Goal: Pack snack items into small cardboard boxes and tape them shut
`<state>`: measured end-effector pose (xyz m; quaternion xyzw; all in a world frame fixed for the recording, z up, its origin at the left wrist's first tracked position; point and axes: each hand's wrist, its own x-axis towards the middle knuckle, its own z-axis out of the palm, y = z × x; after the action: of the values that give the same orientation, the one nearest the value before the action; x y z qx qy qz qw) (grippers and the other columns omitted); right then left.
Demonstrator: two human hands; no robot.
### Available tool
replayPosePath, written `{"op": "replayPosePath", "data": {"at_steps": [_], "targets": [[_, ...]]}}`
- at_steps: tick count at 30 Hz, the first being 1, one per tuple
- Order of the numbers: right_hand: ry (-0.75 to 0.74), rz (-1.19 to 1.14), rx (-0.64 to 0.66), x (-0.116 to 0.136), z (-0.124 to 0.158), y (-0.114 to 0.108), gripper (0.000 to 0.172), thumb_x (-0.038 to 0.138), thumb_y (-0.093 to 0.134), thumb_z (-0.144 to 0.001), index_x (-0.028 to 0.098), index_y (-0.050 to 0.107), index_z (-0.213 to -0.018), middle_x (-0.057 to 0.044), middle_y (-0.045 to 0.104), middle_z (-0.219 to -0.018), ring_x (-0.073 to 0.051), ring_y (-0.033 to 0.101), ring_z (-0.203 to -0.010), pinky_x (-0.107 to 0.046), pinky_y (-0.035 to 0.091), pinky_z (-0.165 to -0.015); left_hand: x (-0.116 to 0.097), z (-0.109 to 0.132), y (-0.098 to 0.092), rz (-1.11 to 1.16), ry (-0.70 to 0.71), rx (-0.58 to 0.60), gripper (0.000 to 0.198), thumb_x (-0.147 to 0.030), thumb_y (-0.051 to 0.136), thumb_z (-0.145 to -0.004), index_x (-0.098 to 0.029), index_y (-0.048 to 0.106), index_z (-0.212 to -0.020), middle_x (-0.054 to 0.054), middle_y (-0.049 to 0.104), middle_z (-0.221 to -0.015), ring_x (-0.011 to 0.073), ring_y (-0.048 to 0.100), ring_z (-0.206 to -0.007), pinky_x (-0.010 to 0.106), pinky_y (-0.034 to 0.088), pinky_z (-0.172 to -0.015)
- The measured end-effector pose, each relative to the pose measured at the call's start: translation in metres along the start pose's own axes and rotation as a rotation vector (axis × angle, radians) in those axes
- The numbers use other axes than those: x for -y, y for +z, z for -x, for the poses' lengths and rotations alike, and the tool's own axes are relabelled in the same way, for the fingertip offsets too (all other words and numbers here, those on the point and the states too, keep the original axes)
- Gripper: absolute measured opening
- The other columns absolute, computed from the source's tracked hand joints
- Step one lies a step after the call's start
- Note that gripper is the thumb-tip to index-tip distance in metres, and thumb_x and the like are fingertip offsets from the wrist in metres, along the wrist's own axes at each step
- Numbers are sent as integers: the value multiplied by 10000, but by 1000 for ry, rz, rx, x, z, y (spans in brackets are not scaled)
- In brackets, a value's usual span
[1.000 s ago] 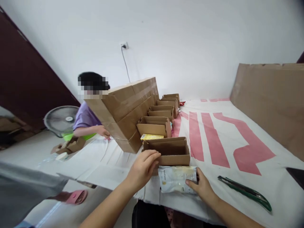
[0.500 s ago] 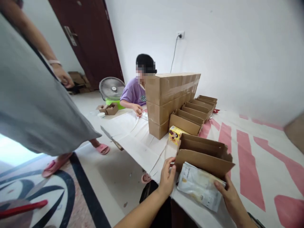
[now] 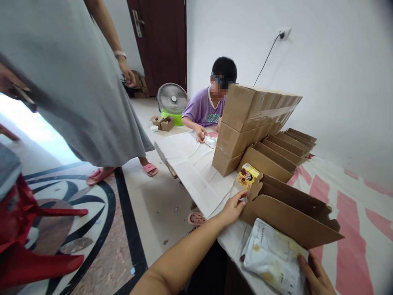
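My right hand grips the right edge of a stack of pale, printed plastic pouches, thumb on top. They lie at the near table edge, in front of an open cardboard box. At that box's left end, my left hand has its thumb and fingers closed at the corner; part of the grip is hidden. Just beyond those fingertips stands a small yellow printed box. The inside of the open cardboard box is only partly visible.
Several open cardboard boxes stand in a row behind, beside a stacked wall of taped cartons. Across the table, a person in purple handles a small white item. Another person in a grey dress stands left, near a red stool.
The view has swung left. My left hand has shifted up along the box corner toward the yellow box. The pouches have come away from the open box, still in my right hand.
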<state>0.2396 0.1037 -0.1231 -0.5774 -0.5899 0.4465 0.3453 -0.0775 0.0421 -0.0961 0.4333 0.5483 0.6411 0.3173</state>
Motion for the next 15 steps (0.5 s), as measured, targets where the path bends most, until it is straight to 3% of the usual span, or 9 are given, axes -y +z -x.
{"op": "replayPosePath", "data": {"at_steps": [3, 8, 12, 15], "targets": [[14, 34, -4, -1, -1, -5, 535, 585, 739, -622, 303, 661, -1070, -75, 705, -1147, -389, 536, -1247, -486, 519, -978, -1, -5, 0, -25, 17, 9, 440, -116, 545, -799, -195, 606, -1228, 101, 677, -1219, 227, 628, -1135, 367, 503, -981], [76, 14, 46, 1, -3, -7, 600, 637, 733, -594, 268, 623, -1054, -88, 641, -1269, -396, 467, -1312, -497, 430, -1075, -1, -8, 2, -99, 46, -34, 367, -133, 593, -769, -178, 656, -1127, 113, 681, -1143, 213, 678, -954, 316, 584, -761], [64, 24, 8, -4, -5, -5, 624, 641, 751, -575, 268, 622, -1059, -71, 662, -1220, -385, 486, -1295, -456, 496, -1005, -5, -11, 5, -170, 106, -77, 245, -128, 620, -764, -198, 704, -983, 68, 713, -1046, 191, 667, -909, 337, 560, -855], [63, 5, -39, -1, 1, 2, 680, 641, 744, -596, 244, 591, -1125, -64, 657, -1216, -368, 469, -1307, -445, 458, -1046, -8, -12, 6, -215, 152, -99, 185, -128, 605, -785, -205, 719, -908, 52, 731, -988, 203, 651, -962, 368, 521, -941]]}}
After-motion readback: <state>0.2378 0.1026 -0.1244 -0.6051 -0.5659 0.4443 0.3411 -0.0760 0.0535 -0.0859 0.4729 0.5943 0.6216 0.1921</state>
